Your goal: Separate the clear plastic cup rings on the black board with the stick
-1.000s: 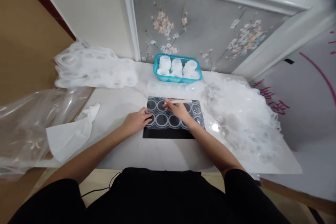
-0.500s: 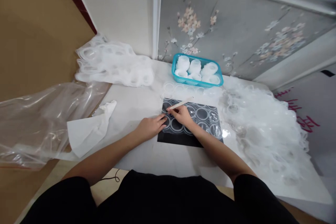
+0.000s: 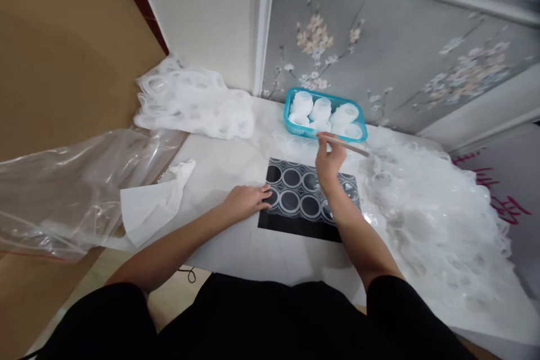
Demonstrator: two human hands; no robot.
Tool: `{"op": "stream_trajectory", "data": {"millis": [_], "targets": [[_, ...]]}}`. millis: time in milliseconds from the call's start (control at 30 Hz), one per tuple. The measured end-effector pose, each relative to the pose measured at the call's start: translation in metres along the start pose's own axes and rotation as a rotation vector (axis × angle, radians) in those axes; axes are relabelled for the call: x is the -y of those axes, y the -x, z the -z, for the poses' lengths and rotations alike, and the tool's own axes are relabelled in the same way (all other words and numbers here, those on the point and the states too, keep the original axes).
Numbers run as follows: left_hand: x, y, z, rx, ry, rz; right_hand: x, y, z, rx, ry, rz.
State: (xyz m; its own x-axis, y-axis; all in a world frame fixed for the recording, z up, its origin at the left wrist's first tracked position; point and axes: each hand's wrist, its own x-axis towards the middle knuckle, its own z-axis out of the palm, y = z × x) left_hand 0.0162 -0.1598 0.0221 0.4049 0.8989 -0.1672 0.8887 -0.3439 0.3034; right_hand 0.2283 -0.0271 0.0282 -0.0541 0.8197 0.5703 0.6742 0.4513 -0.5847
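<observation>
Turquoise basket (image 3: 286, 116) of white cups by the floral wall panel (image 3: 379, 50); punched film heaps left (image 3: 189, 104) and right (image 3: 430, 214); crumpled tissue (image 3: 147, 211), clear bag (image 3: 63, 185).

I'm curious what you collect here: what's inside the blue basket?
Stacks of white plastic pieces fill the blue basket; its floor is covered. The right hand holds a thin stick before it.

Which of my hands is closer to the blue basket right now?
Right. The right hand, holding a thin stick, is raised just in front of the blue basket; the left hand rests further back on the left edge of the black mat.
</observation>
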Motion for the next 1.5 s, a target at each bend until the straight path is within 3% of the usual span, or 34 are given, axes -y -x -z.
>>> {"op": "stream_trajectory", "data": {"millis": [33,67,167,233,367,600,733,833,900,1000,1033,1067,1133,1233,1333,1500], "targets": [[0.0,0.0,0.001,-0.016,-0.003,0.009,-0.001,0.0,0.005,-0.036,-0.053,-0.032],[0.0,-0.001,0.001,-0.036,-0.009,0.021,-0.002,0.005,0.01,0.009,-0.113,-0.03],[-0.006,-0.007,-0.002,-0.101,-0.029,0.055,-0.003,0.038,0.017,0.329,-0.243,-0.012],[-0.013,-0.012,-0.006,-0.127,-0.041,0.034,-0.004,0.06,0.017,0.446,-0.271,-0.034],[-0.025,-0.019,-0.016,-0.12,-0.112,-0.085,-0.009,0.073,0.014,0.487,-0.271,-0.055],[-0.026,-0.02,-0.021,-0.082,-0.173,-0.091,-0.013,0.072,0.014,0.486,-0.229,-0.021],[-0.026,-0.02,-0.018,-0.04,-0.191,-0.091,-0.005,0.081,0.016,0.469,-0.059,0.182],[-0.026,-0.02,-0.013,-0.016,-0.176,-0.083,-0.005,0.069,0.021,0.512,0.099,0.36],[-0.026,-0.022,-0.008,0.012,-0.168,-0.076,-0.013,0.05,0.03,0.384,0.173,0.278],[-0.03,-0.028,0.002,0.052,-0.183,-0.067,-0.029,0.026,0.051,-0.015,0.182,-0.03],[-0.032,-0.031,0.005,0.058,-0.192,-0.063,-0.034,0.025,0.058,-0.065,0.133,-0.09],[-0.036,-0.035,0.008,0.053,-0.199,-0.059,-0.037,0.027,0.064,-0.045,0.064,-0.114],[-0.045,-0.044,0.009,0.005,-0.197,-0.067,-0.042,0.041,0.069,0.134,-0.087,-0.106],[-0.061,-0.056,0.002,-0.098,-0.175,-0.154,-0.045,0.068,0.062,0.358,-0.194,-0.114],[-0.072,-0.062,-0.01,-0.098,-0.175,-0.228,-0.046,0.081,0.054,0.42,-0.205,-0.124],[-0.073,-0.061,-0.019,-0.051,-0.19,-0.213,-0.047,0.079,0.052,0.432,-0.215,-0.12]]}}
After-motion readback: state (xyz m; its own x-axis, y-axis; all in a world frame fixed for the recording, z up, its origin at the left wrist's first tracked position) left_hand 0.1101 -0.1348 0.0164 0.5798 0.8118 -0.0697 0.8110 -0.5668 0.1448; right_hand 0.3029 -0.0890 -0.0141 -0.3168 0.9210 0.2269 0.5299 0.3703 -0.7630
